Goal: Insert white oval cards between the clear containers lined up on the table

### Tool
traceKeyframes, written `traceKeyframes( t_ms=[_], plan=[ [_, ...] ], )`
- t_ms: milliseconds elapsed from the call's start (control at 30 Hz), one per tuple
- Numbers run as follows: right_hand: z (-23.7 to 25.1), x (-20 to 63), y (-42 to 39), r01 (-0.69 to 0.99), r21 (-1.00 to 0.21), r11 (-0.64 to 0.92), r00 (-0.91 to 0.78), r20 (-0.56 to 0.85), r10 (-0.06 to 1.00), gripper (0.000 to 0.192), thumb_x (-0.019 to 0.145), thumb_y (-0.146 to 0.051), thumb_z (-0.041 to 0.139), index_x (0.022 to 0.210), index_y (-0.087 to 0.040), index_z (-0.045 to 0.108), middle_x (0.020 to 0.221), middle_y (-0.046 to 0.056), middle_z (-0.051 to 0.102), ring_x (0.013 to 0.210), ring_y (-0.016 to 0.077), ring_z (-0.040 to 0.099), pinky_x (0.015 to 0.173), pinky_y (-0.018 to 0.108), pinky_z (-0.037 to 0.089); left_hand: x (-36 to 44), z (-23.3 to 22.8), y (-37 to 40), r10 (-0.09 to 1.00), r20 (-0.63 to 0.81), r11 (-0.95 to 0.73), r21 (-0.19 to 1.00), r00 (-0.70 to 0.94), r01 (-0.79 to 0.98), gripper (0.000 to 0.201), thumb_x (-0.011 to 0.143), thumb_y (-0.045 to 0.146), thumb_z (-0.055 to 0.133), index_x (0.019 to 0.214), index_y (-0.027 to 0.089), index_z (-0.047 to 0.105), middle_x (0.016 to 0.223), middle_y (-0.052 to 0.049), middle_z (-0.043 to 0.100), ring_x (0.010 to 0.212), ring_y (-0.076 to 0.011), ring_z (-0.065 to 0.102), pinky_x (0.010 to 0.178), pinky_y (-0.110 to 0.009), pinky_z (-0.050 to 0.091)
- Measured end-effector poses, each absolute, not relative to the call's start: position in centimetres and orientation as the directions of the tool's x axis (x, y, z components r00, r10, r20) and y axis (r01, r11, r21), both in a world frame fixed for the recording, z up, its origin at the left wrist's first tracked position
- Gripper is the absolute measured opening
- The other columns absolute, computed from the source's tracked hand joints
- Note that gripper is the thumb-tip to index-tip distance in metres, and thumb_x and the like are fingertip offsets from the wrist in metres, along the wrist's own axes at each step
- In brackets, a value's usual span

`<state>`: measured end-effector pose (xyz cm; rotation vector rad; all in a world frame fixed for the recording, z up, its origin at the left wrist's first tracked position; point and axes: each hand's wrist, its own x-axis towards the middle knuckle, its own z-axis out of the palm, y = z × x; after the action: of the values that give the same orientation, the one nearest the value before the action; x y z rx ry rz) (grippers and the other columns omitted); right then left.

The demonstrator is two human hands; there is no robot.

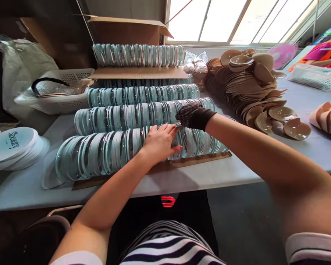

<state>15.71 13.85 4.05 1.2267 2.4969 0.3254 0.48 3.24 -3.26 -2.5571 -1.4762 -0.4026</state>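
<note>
Several rows of round pale-teal rimmed discs stand on edge on the table; the nearest row rests on a strip of brown cardboard. My left hand, bare, lies flat against the top and front of that nearest row, fingers spread. My right hand, in a black dotted glove, presses on the top of the second row just behind and to the right of my left hand. Neither hand lifts a disc clear.
A stack of white printed round lids lies at the left. A white basket and a plastic bag sit behind it. A heap of beige cup-shaped pieces fills the right. An open cardboard box stands at the back.
</note>
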Motion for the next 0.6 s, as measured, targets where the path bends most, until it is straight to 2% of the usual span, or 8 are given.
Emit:
traceKeyframes(
  t_ms=[100, 233, 333, 433, 500, 600],
  plan=[
    [3.3, 18.0, 9.3, 0.764, 0.366, 0.532, -0.558, -0.04, 0.829, 0.033, 0.093, -0.025, 0.042, 0.098, -0.014, 0.073, 0.096, 0.016, 0.073, 0.087, 0.0292, 0.067, 0.069, 0.033, 0.04, 0.6, -3.2, 3.2, 0.833, 0.304, -0.493, 0.03, 0.462, 0.869, 0.063, 0.094, 0.056, 0.047, 0.146, 0.022, 0.044, 0.151, -0.004, 0.05, 0.138, -0.0242, 0.044, 0.111, -0.049, 0.037],
    [-1.5, 21.2, 2.8, 0.884, 0.192, 0.426, -0.458, 0.177, 0.871, 0.04, 0.098, -0.035, 0.037, 0.092, -0.016, 0.072, 0.088, 0.011, 0.072, 0.076, 0.022, 0.065, 0.063, 0.03, 0.033, 0.7, -3.1, 3.2, 0.84, 0.285, -0.495, 0.055, 0.461, 0.867, 0.065, 0.093, 0.056, 0.048, 0.148, 0.022, 0.041, 0.152, -0.004, 0.049, 0.14, -0.0251, 0.042, 0.113, -0.052, 0.034],
    [-6.9, 21.9, -0.7, 0.93, 0.061, 0.362, -0.367, 0.171, 0.914, 0.037, 0.097, -0.03, 0.039, 0.09, -0.017, 0.074, 0.088, 0.011, 0.074, 0.079, 0.0215, 0.067, 0.065, 0.03, 0.035, 0.5, -3.1, 3.3, 0.845, 0.263, -0.498, 0.068, 0.466, 0.864, 0.066, 0.093, 0.055, 0.049, 0.148, 0.021, 0.041, 0.153, -0.005, 0.047, 0.142, -0.0255, 0.04, 0.114, -0.051, 0.034],
    [-10.8, 22.3, -2.4, 0.951, -0.046, 0.307, -0.299, 0.131, 0.945, 0.03, 0.095, -0.028, 0.047, 0.099, -0.02, 0.076, 0.1, 0.009, 0.076, 0.087, 0.0216, 0.069, 0.068, 0.028, 0.04, 0.2, -3.0, 3.2, 0.853, 0.241, -0.493, 0.077, 0.463, 0.867, 0.066, 0.093, 0.055, 0.05, 0.149, 0.021, 0.041, 0.155, -0.005, 0.046, 0.143, -0.0256, 0.038, 0.115, -0.049, 0.032],
    [-11.0, 23.2, -2.4, 0.935, -0.11, 0.338, -0.318, 0.168, 0.933, 0.03, 0.095, -0.033, 0.05, 0.106, -0.022, 0.075, 0.105, 0.008, 0.076, 0.09, 0.021, 0.069, 0.071, 0.027, 0.042, 0.2, -2.7, 3.0, 0.859, 0.223, -0.486, 0.071, 0.461, 0.871, 0.068, 0.093, 0.054, 0.05, 0.151, 0.019, 0.038, 0.157, -0.007, 0.042, 0.146, -0.0271, 0.035, 0.117, -0.051, 0.03],
    [-7.5, 25.6, 0.0, 0.918, -0.144, 0.37, -0.306, 0.339, 0.89, 0.036, 0.097, -0.038, 0.046, 0.113, -0.021, 0.073, 0.104, 0.008, 0.076, 0.091, 0.0201, 0.069, 0.077, 0.027, 0.045, 1.2, -2.0, 3.0, 0.848, 0.234, -0.503, 0.069, 0.476, 0.862, 0.07, 0.096, 0.05, 0.049, 0.154, 0.016, 0.031, 0.162, -0.009, 0.033, 0.149, -0.0281, 0.028, 0.12, -0.055, 0.024]
  ],
)
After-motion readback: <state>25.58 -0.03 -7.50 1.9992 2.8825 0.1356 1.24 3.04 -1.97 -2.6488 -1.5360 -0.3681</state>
